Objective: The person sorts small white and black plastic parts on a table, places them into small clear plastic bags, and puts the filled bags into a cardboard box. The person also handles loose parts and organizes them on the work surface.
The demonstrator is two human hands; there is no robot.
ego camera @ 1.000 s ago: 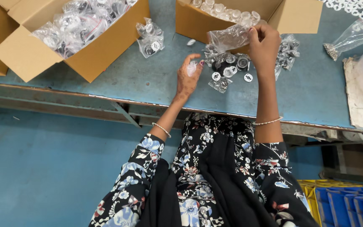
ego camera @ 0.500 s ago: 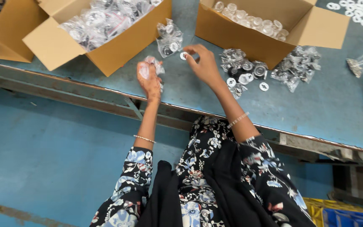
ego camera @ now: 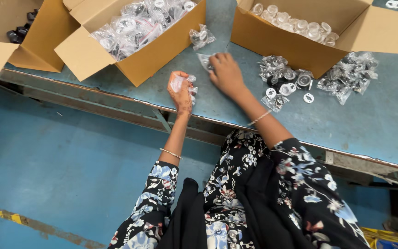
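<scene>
My left hand (ego camera: 181,91) is closed around a small clear plastic bag of parts (ego camera: 178,81) near the front edge of the blue table (ego camera: 153,92). A little further in, my right hand (ego camera: 225,74) presses on another small clear bag (ego camera: 204,60) lying on the table, its fingers curled over it. A third filled bag (ego camera: 201,37) lies just beyond, beside the cardboard box of packed bags (ego camera: 134,27).
A second cardboard box (ego camera: 300,27) holding clear round parts stands at the back right. Loose round parts (ego camera: 286,83) and a pile of small bags (ego camera: 351,76) lie to the right. A further box (ego camera: 5,32) sits at far left. Blue floor below.
Both hands have shifted left from the pile of round parts. My left hand now holds a bag near the table's front edge, and my right hand has dropped onto a bag on the table.
</scene>
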